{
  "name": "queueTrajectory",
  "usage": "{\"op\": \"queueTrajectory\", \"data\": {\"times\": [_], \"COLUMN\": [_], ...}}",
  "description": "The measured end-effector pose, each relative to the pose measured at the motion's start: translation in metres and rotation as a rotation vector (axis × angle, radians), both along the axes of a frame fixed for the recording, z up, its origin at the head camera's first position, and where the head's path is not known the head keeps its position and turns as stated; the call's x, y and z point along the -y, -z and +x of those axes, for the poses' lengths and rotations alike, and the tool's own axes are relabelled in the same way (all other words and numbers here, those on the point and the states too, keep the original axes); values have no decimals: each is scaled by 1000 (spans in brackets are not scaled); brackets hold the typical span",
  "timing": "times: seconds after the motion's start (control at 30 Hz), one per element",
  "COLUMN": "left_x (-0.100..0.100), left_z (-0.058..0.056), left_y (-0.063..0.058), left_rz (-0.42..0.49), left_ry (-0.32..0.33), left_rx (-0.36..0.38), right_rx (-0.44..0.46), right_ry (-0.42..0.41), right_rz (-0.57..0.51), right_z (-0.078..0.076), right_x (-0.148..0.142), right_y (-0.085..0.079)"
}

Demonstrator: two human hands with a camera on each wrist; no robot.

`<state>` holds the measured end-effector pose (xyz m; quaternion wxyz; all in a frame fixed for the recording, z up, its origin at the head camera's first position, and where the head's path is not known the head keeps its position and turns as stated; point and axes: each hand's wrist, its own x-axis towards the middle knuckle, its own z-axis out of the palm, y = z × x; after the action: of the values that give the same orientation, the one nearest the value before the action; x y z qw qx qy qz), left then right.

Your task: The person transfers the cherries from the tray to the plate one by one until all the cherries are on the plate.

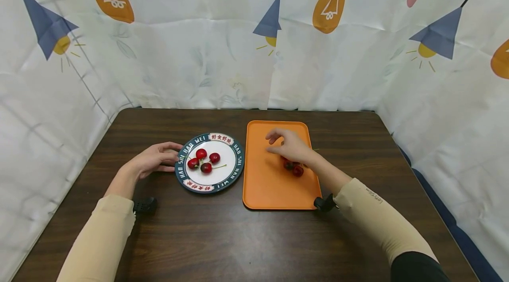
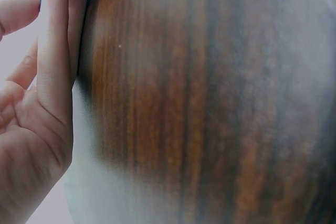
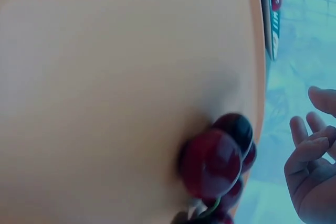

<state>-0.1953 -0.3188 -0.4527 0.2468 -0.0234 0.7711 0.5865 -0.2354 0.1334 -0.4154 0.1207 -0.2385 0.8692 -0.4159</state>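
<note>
My left hand [image 1: 157,159] is at the left rim of a round plate [image 1: 240,158] with a dark teal border, its fingers touching the edge. In the left wrist view, the fingers [image 2: 54,51] reach up to that rim fairly straight. Several red cherries [image 1: 201,154] lie on the plate's white middle, one with a long stem. My right hand [image 1: 291,145] is over an orange tray [image 1: 260,189], fingers bent, a gap between thumb and forefinger and nothing held. Beneath its wrist, several dark red cherries [image 3: 211,163] sit bunched on the tray, partly hidden in the head view.
Plate and tray stand side by side on a dark wood-grain table [image 1: 199,238]. A white patterned curtain [image 1: 191,65] surrounds the table's back and sides. A black wrist device [image 1: 324,203] on the right arm overlaps the tray's near right corner.
</note>
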Motion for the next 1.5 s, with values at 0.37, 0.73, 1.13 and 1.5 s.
{"op": "queueTrajectory", "data": {"times": [0.37,0.73,1.13,1.5], "left_x": [0,-1,-1,-1], "left_z": [0,0,0,1], "left_y": [-1,0,0,-2], "left_rz": [5,9,4,3], "left_ry": [-3,-4,-7,-8], "left_rx": [-2,-5,-3,0], "right_rx": [13,89,106,96], "right_ry": [58,149,202,163], "right_rz": [-44,-62,-56,22], "right_z": [-5,-3,0,-3], "right_x": [-33,-66,-102,-113], "right_y": [6,11,16,26]}}
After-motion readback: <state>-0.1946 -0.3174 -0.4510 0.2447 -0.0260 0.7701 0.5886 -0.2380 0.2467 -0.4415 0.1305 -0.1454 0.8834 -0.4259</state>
